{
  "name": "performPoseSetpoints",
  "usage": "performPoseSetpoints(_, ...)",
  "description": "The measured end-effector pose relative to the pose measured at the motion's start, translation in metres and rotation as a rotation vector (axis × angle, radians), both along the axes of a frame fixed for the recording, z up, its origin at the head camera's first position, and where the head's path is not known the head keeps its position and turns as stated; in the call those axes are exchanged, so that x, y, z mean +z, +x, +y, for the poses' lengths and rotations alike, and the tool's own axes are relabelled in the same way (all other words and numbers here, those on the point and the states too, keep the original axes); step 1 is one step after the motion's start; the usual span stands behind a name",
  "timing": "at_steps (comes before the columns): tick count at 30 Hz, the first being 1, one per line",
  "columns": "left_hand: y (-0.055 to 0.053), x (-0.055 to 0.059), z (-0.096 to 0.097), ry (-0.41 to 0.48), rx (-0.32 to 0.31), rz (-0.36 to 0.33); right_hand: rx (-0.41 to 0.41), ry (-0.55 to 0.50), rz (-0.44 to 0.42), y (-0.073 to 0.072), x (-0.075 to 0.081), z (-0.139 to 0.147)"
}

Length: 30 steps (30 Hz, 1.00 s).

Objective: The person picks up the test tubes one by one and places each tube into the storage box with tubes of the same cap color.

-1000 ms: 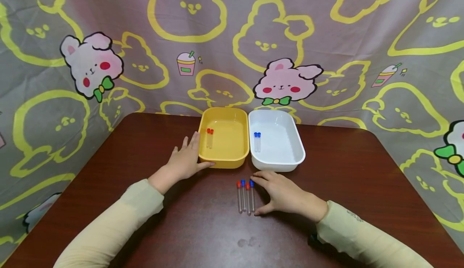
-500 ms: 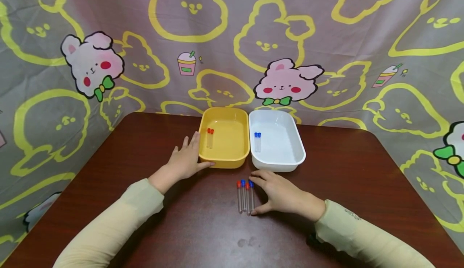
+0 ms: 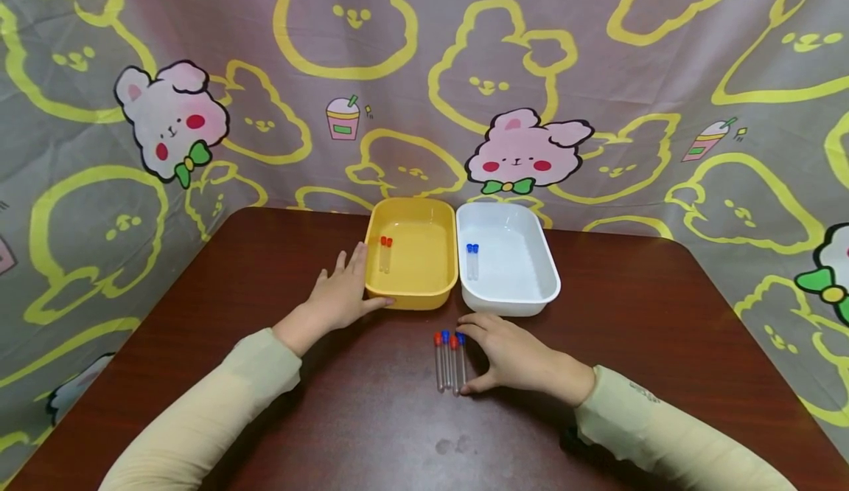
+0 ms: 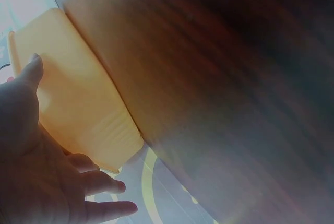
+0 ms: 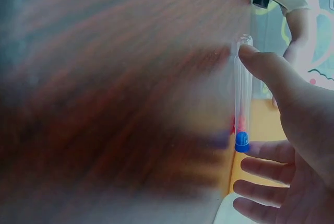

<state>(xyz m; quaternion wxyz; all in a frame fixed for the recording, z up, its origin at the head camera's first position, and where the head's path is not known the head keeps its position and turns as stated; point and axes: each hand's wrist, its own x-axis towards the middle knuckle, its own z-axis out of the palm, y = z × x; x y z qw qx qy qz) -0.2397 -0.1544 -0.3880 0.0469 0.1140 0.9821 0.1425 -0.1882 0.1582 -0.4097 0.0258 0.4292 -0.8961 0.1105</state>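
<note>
On the table (image 3: 371, 417), nearest the person, the right hand (image 3: 520, 354) holds the rightmost tube (image 3: 462, 364), blue-capped, end to end between thumb and forefinger, while three more tubes (image 3: 446, 364), capped red, blue and red, lie close alongside to its left. A little farther off, the left hand (image 3: 338, 296) has its fingers spread against the left side of the yellow tray (image 3: 411, 301), thumb along the near wall. Two red-capped tubes (image 3: 383, 256) lie in that tray and two blue-capped tubes (image 3: 470, 264) in the white tray (image 3: 507, 307) just right of it, with a patterned cloth (image 3: 404, 100) hanging behind.
</note>
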Motion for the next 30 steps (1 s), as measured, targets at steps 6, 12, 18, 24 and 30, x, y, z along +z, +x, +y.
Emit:
performPoseSetpoints(6,0.0,-0.001,0.0,-0.005,0.001,-0.003,0.006,-0.005,0.004,0.001,0.004,0.001)
performPoseSetpoints(12,0.0,0.0,0.001,-0.005,0.002,-0.003,0.004,-0.011,-0.005,0.001,0.008,0.003)
performPoseSetpoints(18,0.0,0.001,0.001,-0.007,0.0,-0.003,0.008,-0.016,-0.005,0.0,0.011,0.004)
performPoseSetpoints(24,0.001,0.001,0.001,-0.002,0.001,0.002,0.027,-0.028,0.018,0.0,0.013,0.006)
performPoseSetpoints(30,0.0,0.0,0.002,-0.01,0.001,0.008,0.031,-0.031,0.019,0.001,0.019,0.008)
